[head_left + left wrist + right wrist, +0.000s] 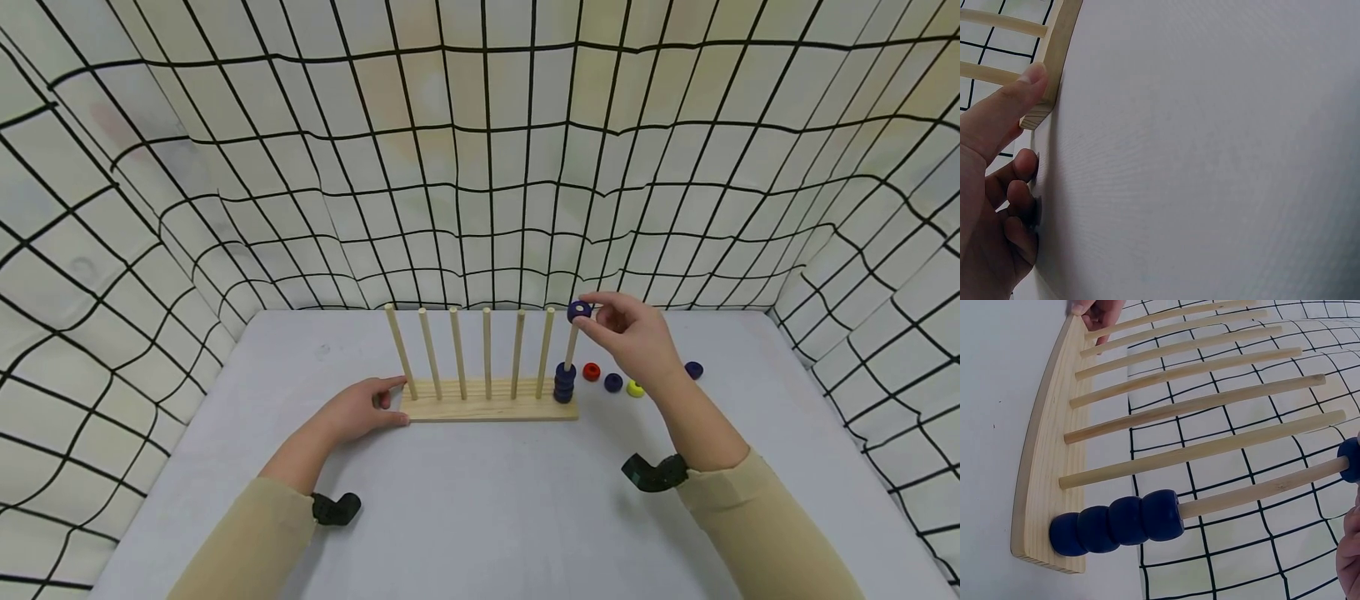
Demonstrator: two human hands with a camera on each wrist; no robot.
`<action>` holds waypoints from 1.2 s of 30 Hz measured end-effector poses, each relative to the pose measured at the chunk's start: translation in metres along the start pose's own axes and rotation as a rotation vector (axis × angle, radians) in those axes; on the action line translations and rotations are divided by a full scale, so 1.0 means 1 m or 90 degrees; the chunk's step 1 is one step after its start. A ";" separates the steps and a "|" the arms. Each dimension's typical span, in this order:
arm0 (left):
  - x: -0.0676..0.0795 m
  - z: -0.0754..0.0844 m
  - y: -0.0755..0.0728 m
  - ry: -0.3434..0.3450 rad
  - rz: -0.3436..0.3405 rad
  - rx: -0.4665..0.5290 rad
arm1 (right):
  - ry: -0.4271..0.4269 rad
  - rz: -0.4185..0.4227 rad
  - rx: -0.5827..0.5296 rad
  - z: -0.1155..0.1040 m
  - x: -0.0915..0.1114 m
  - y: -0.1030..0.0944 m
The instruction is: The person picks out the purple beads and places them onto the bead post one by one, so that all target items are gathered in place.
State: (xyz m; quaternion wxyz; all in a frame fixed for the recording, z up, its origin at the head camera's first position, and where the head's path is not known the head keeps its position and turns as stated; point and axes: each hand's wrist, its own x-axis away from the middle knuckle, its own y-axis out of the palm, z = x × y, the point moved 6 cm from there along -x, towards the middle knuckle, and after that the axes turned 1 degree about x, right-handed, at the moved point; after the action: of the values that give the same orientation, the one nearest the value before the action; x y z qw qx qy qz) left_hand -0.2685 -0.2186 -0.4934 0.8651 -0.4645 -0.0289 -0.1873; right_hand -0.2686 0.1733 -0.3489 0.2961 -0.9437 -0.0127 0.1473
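My right hand (637,337), right of centre in the head view, pinches a dark blue bead (576,317) at the tip of the rightmost wooden peg (572,347). Four stacked beads (564,384), also dark blue, sit at that peg's foot. My left hand (358,410), lower left of centre, grips the left end of the pine base (487,411). Loose at centre right: a red bead (592,372), a yellow bead (634,389), two dark blue ones.

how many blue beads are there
7: four beads on the rightmost peg, fifth in the right hand, sixth between red bead and yellow bead, seventh right of that hand; others may be hidden.
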 end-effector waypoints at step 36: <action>-0.001 -0.001 0.001 -0.006 -0.001 -0.006 | 0.016 0.007 0.006 0.004 0.005 -0.003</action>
State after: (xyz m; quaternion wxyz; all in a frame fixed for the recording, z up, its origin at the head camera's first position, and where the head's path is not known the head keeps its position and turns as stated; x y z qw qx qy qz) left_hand -0.2689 -0.2187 -0.4947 0.8628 -0.4692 -0.0324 -0.1855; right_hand -0.2646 0.1787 -0.3520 0.2995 -0.9442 -0.0033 0.1372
